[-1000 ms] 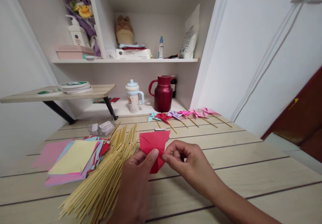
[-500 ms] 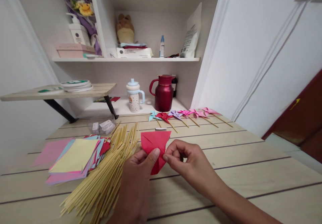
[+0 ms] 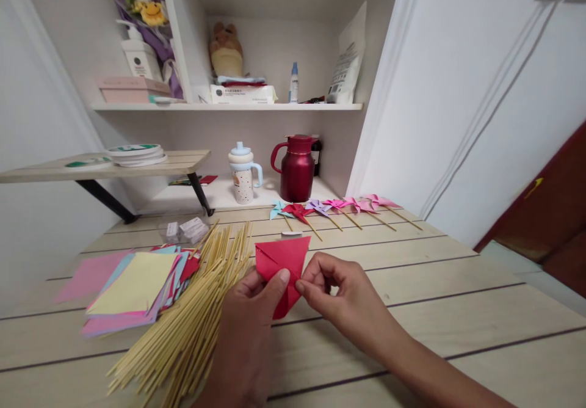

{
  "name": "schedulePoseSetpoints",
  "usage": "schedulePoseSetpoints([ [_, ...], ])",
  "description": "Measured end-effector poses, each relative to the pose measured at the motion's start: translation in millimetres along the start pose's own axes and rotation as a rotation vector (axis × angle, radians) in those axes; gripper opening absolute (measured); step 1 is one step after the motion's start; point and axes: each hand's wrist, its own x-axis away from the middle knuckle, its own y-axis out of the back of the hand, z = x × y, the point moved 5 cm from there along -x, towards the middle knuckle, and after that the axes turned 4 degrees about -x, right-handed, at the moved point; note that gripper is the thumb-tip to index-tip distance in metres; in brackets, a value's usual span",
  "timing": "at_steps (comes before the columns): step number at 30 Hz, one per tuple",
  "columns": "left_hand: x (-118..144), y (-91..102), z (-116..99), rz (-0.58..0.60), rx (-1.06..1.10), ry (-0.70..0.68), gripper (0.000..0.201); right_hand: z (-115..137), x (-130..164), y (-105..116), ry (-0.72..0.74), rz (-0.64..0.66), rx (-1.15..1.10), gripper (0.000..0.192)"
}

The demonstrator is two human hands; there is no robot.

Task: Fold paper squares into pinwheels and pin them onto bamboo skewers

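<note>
Between my hands, above the table, is a red sheet of paper [image 3: 284, 255] with a slit in its upper left and its right side drawn inward. My left hand [image 3: 256, 295] grips it from the left, thumb pressed on the front and fingers behind. Thumb and forefinger of my right hand [image 3: 327, 283] pinch its right edge near the middle. Thin wooden sticks [image 3: 187, 319] lie in a loose heap beside my left hand. Farther left is a pile of coloured paper sheets [image 3: 132, 283], yellow on top. Several finished paper pinwheels [image 3: 300, 212] on sticks lie in a row at the back.
Small clear boxes [image 3: 187, 231] sit behind the paper pile. A raised wooden stand [image 3: 183, 160] with white lids [image 3: 137, 155] is at left. At the back stand a speckled cup [image 3: 243, 182] and a dark red jug [image 3: 297, 173], below a loaded shelf [image 3: 229, 107].
Both hands keep the same grip on the red paper, with hardly any movement. The whole view has shifted very slightly.
</note>
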Motion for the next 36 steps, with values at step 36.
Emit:
schedulePoseSetpoints([
  [36, -5, 1.8, -21, -0.029, -0.691, -0.508, 0.011, 17, -4, 22, 0.276, -0.045, 0.392, 0.008],
])
